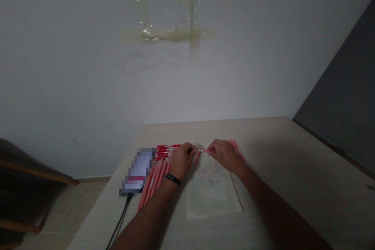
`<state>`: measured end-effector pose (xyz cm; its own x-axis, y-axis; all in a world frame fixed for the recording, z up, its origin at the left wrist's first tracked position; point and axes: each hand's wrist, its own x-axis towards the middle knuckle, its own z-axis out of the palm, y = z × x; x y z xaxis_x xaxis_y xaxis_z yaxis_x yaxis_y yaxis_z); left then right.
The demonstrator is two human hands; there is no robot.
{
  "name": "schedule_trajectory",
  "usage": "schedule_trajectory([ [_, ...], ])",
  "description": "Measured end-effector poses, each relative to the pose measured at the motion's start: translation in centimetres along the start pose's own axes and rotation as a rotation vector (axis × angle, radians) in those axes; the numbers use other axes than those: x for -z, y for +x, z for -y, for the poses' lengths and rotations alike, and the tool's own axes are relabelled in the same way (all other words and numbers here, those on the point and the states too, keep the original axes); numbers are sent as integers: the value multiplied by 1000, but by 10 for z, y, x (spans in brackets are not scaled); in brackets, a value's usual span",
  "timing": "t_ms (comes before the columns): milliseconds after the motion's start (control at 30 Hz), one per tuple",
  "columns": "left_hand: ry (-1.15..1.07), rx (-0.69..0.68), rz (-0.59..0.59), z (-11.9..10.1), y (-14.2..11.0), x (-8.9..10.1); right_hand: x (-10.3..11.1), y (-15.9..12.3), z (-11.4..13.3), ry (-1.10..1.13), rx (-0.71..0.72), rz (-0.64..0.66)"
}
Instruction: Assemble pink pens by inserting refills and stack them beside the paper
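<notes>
A thin red-and-white pen [205,150] is held level between my two hands, above a pale sheet [213,207] with scribbled marks. The fingertips of my left hand [184,158] pinch its whitish left end. My right hand [224,154] grips the red right end between thumb and fingers. Beside my left hand lie several red pens with clear parts [164,151]. Long pinkish-red sticks or pen barrels [155,183] are bundled just below them, partly behind my left forearm. A few similar pink pieces [236,149] lie past my right hand.
A phone with a blurred screen [137,172] lies left on the pale wooden table [278,136], its black cable [119,222] running off the near side. Behind stands a grey wall with peeling tape [170,36]. A dark chair-like object [32,191] is at the lower left.
</notes>
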<state>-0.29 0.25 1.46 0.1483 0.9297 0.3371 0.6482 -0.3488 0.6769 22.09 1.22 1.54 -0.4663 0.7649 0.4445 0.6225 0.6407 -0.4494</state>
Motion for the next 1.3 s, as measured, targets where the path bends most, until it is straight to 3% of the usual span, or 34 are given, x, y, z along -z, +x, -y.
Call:
schedule_trajectory([
  [400,38,7,-31,-1,0,-2,2,0,-4,6,-70,-11],
  [767,35,-13,53,0,-2,-5,4,0,-1,-32,-21,39],
  [1300,-20,-9,14,-6,-1,0,3,0,-2,-14,-96,37],
])
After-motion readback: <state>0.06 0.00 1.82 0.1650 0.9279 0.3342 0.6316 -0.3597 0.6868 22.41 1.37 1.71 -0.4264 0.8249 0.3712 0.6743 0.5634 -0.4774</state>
